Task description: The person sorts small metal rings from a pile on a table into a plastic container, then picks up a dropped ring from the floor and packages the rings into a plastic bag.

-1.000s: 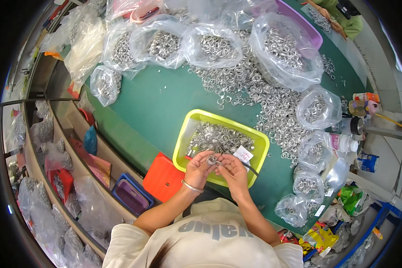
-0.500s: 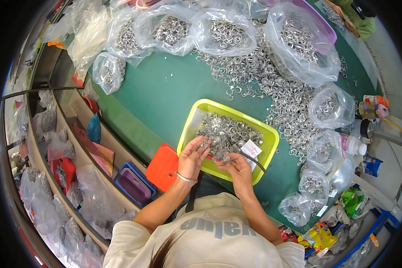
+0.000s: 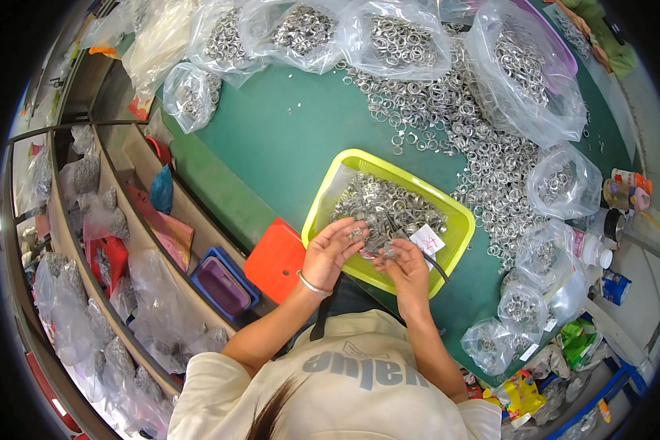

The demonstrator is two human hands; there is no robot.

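Metal rings [image 3: 389, 209], silver and heaped, are filling a yellow-green tray [image 3: 458, 220] that is sitting near the front edge of a green table [image 3: 286, 139], seen from the head camera. A person is leaning over the tray, both hands working at its near rim. The left hand [image 3: 330, 253], a thin bracelet at its wrist, is curling its fingers around a few rings at the tray's near left side. The right hand [image 3: 407, 268] is closing on a pair of dark-handled pliers [image 3: 411, 242], whose tips are meeting the rings just beside the left fingertips. A small white paper tag [image 3: 427, 240] is lying on the rings by the right hand. An orange block [image 3: 275, 260] is resting at the table's front edge, just left of the tray. More loose rings [image 3: 447, 117] are spreading across the far right part of the table, and clear plastic bags [image 3: 396, 37] of rings are lining its far edge and right side. A blue box with a purple tray [image 3: 224, 282] is sitting on the shelf below the table's left edge.
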